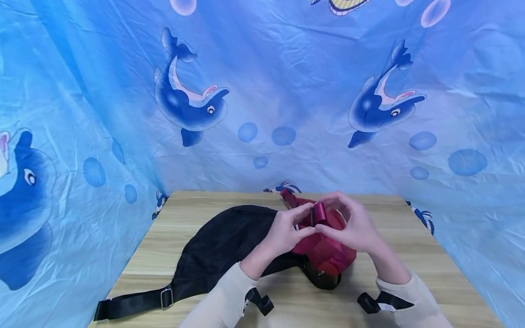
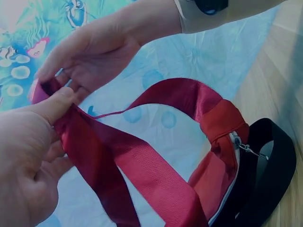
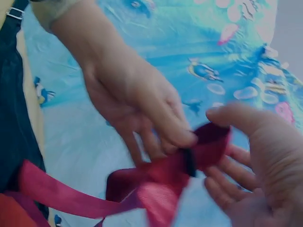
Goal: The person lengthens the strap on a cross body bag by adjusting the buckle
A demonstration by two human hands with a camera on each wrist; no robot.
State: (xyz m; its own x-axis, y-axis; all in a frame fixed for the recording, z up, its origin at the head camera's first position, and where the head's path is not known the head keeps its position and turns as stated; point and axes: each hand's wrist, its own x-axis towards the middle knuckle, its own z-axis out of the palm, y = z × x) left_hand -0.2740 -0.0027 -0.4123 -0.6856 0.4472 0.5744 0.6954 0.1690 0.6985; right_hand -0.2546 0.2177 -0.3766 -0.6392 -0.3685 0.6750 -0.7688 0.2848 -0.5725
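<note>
A red strap (image 1: 320, 213) is raised above the table in a folded loop, between both hands. My left hand (image 1: 284, 232) pinches it between thumb and fingers, beside a black slider (image 3: 189, 162) on the strap. At the loop's other end, my right hand (image 1: 356, 224) holds the strap with its thumb on one side and fingers on the other. Below the hands lies a red fabric bag (image 1: 328, 250); its zipper (image 2: 236, 142) shows in the left wrist view. More red strap (image 2: 151, 165) hangs down in long bands toward the bag.
A black bag (image 1: 229, 241) lies flat left of the red one, its black strap (image 1: 135, 304) with a metal buckle (image 1: 167, 298) stretching to the table's front left. The wooden table (image 1: 410, 264) stands against a blue dolphin-print cloth (image 1: 287, 82).
</note>
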